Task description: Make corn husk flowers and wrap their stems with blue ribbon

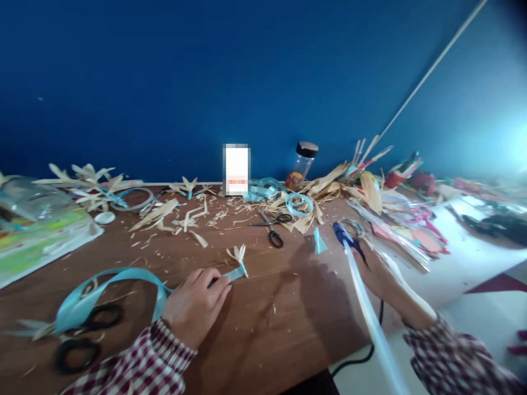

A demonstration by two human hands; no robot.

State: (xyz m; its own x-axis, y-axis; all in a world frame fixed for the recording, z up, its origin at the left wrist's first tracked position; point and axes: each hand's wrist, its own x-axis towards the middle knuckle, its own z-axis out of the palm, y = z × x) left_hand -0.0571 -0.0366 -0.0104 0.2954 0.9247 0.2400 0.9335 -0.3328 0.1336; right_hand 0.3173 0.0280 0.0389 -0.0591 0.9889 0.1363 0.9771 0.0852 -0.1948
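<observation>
My left hand [201,302] rests low over the table, fingers closed on a light-blue ribbon [235,272]. At the ribbon's end sits a small flower of pale dried husk [237,254]. From behind this hand the ribbon loops to the left. My right hand [373,269] grips a dark-blue glue gun [342,235], with a long translucent glue stick [368,312] running back from it toward me. A small light-blue ribbon piece [318,241] stands on the table left of the glue gun. Black-handled scissors [274,226] lie between and beyond my hands.
A second pair of scissors [78,354] lies at the front left. Along the wall are a black-lidded jar [302,164], dried husks [329,184], ribbon coils [300,204] and husk scraps. A black cord [354,362] hangs at the table's right edge. Clear sticks [405,247] lie right.
</observation>
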